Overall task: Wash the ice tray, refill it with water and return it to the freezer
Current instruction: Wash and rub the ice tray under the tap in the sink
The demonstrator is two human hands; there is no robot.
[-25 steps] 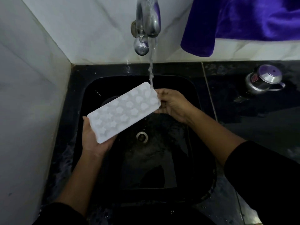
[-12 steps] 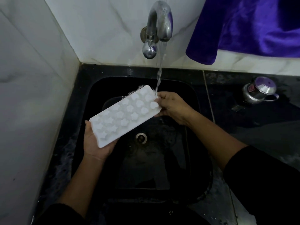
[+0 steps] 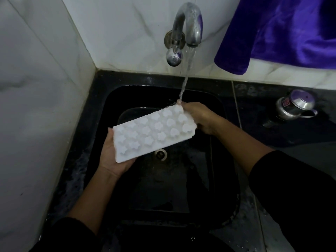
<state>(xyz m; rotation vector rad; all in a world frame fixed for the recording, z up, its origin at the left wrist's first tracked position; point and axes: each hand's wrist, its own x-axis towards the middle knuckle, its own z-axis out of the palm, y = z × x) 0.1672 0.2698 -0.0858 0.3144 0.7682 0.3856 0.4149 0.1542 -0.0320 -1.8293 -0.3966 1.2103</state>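
A white ice tray (image 3: pixel 153 132) with star-shaped cells is held slantwise over the black sink (image 3: pixel 227 179), cells facing up. My left hand (image 3: pixel 113 157) grips its near left end from below. My right hand (image 3: pixel 199 117) holds its far right end. Water runs from the chrome tap (image 3: pixel 189 24) and lands on the tray's far right corner beside my right fingers.
The drain (image 3: pixel 161 154) lies below the tray. A steel lidded pot (image 3: pixel 295 104) stands on the dark counter to the right. A purple cloth (image 3: pixel 281 31) hangs over the white marble wall behind. Marble also walls in the left side.
The tray stays under the stream in both hands, tilted much as before. My head has tipped up a little, so the tap and sink sit lower in view.
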